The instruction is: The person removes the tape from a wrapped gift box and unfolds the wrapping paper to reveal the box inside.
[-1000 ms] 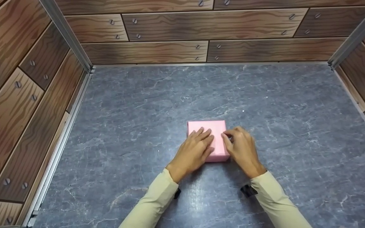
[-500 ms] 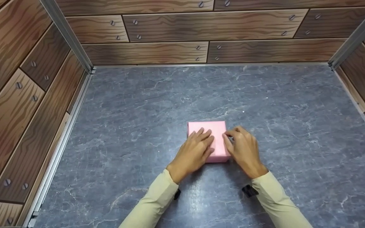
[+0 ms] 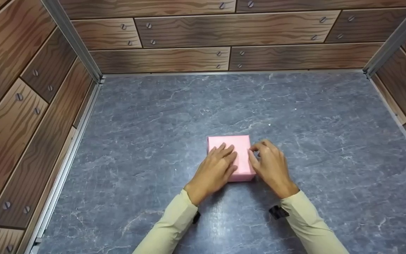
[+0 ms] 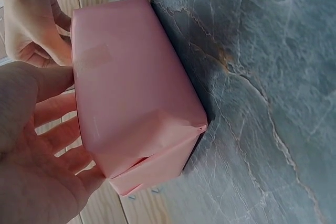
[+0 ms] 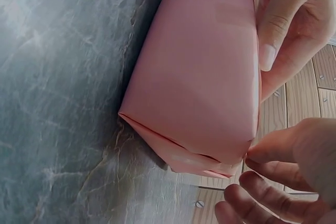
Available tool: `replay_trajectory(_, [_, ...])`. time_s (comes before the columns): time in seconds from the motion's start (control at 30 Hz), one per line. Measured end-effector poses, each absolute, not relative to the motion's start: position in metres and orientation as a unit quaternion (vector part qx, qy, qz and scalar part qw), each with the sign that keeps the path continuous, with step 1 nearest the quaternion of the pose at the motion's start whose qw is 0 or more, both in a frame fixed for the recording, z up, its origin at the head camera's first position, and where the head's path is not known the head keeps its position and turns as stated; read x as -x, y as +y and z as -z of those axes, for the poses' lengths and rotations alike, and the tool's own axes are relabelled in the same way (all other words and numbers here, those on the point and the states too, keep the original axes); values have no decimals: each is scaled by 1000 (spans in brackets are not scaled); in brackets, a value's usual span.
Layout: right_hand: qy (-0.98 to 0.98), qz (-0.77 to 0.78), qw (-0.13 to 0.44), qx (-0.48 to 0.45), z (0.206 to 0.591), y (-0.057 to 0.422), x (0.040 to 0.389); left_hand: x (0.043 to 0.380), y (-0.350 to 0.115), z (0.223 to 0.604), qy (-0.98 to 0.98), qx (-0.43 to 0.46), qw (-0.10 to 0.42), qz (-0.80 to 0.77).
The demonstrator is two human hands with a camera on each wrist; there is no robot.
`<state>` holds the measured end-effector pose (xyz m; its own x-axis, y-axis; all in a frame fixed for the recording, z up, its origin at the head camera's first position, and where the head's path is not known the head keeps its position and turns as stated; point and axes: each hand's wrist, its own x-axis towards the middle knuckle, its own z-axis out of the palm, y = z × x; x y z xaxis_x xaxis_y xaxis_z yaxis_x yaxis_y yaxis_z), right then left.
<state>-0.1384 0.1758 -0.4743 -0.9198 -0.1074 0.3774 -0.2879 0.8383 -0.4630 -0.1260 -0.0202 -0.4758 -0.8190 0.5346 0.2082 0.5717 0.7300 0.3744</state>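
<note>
Pale long sleeves [image 3: 170, 223], black wrist devices [image 3: 278, 212]

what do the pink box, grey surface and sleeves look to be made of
Pink box: outside seems smooth, faintly shiny paper, given the folded end flaps and tape-like patch; inside is hidden.
Grey surface: perhaps vinyl or laminate, satin, from its marble-like veins and soft glare.
Sleeves: probably matt cloth, softly creased.

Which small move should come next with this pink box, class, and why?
Probably the right hand should press the nearby folded end of the pink box flat: that end shows slight gaps in the right wrist view, and the left hand rests on top, which could steady it.
</note>
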Motion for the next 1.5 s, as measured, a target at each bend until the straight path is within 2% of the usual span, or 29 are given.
replay_trajectory(0.8, [-937, -297, 166, -79, 477, 185, 141, 124, -22, 478, -922, 306, 63, 229])
replay_trajectory(1.5, [-929, -323, 173, -56, 486, 197, 139, 125, -22, 476, -925, 306, 41, 223])
